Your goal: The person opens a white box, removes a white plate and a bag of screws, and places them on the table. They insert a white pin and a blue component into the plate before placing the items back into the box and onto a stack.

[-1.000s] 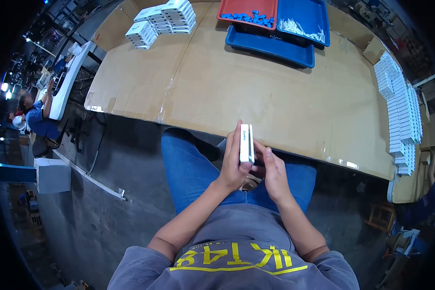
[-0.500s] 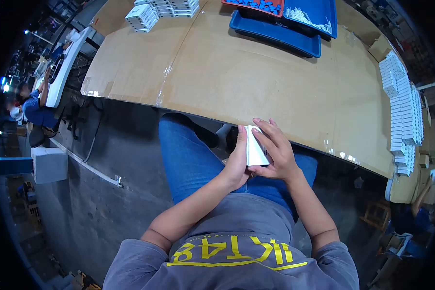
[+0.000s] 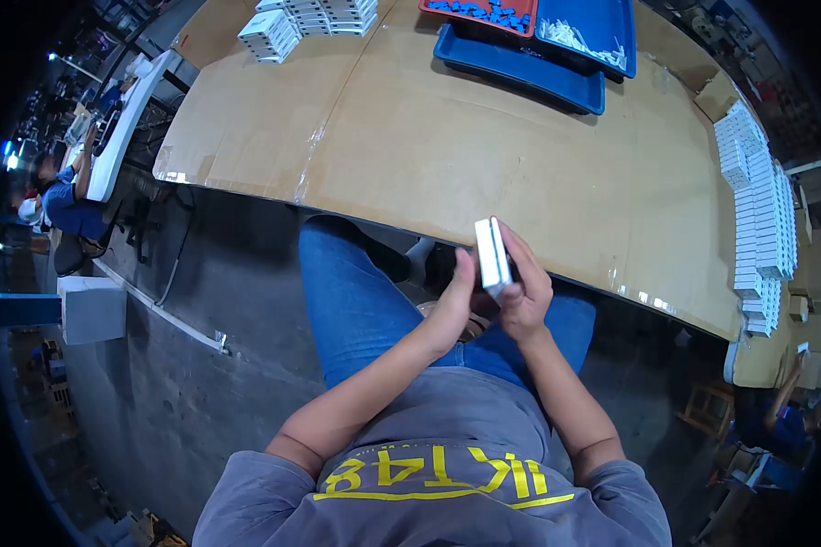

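A flat white box-shaped piece point(image 3: 490, 255) with a dark line along its side is tilted on edge above my lap, close to the table's front edge. My right hand point(image 3: 527, 294) grips it from the right, with the thumb at its lower end and the fingers behind it. To the left, my left hand point(image 3: 453, 310) is apart from the piece, its thumb raised and its other fingers mostly hidden from view. What the piece is exactly cannot be made out.
The cardboard-covered table point(image 3: 410, 137) spans the front. White pieces are stacked at the back left point(image 3: 271, 36) and the right point(image 3: 762, 210). A red tray point(image 3: 472, 16) holds blue parts, a blue tray point(image 3: 618, 36) white parts; another blue tray point(image 3: 520, 71) sits nearer. People work at both sides.
Both hands were around the white piece. My left hand has come off it, while my right hand has turned the piece on edge and shifted it slightly right.
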